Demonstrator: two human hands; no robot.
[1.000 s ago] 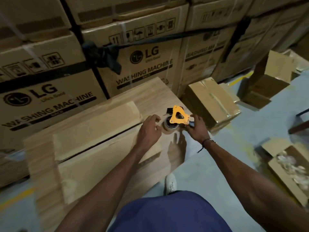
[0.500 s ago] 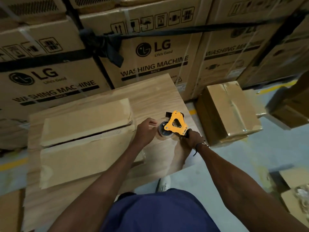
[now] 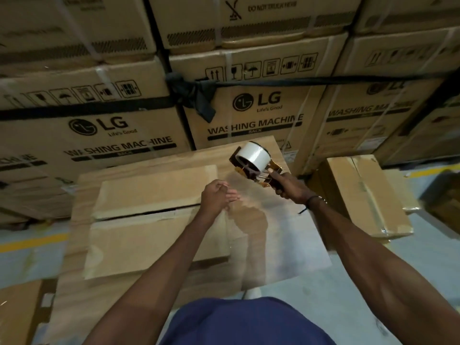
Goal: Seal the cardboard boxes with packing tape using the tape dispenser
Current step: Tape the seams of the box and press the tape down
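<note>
Tape dispenser [image 3: 258, 165], orange-framed with a roll of clear packing tape [image 3: 254, 155] mounted, is raised clear of the work surface at about one o'clock from frame centre. Right hand [image 3: 290, 188] is wrapped fully around its handle. Left hand [image 3: 216, 197] sits just left of it, fingers drawn together; it appears to pinch the free end of the tape, though blur prevents confirmation. A sheen of film between the hands may be the drawn-out strip. Below lies a flat cardboard box [image 3: 154, 220], its two top flaps meeting along an unsealed seam with a dark gap visible. It rests on a wood-grain surface [image 3: 251, 145]. A smaller taped carton [image 3: 361, 195] stands on the floor at three o'clock. Stacked LG washing machine cartons [image 3: 254, 115] fill the twelve o'clock background, bound by a black strap [image 3: 323, 80].
</note>
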